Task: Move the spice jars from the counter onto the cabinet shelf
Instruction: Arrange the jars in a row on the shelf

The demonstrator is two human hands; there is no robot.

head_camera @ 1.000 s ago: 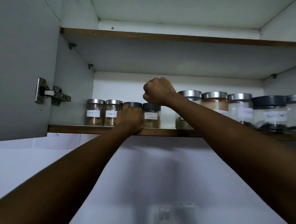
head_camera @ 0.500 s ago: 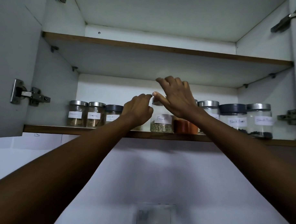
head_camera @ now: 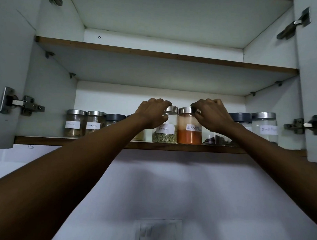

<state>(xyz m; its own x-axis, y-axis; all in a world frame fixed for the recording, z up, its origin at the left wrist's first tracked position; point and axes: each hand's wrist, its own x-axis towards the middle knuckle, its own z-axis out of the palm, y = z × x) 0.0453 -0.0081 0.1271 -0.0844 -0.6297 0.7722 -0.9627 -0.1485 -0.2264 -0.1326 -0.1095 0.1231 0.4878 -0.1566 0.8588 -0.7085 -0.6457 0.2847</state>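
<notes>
Two upright jars touch at shelf (head_camera: 81, 142) front: fennel jar (head_camera: 164, 133) lies at 3 o'clock of left hand (head_camera: 151, 113), fingers curled round its lid; chilli jar (head_camera: 189, 136) at 9 o'clock of right hand (head_camera: 212, 117), pinching its lid.

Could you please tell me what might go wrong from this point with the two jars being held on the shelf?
1. The fennel jar and the red chilli jar stand right at the front edge of the lower shelf; a small pull could drop them.
2. The left hand and the right hand grip them up by the lids, so a push may tilt them rather than slide them.
3. The row is crowded; the dark-lidded jar beside the right hand could get knocked.
</notes>
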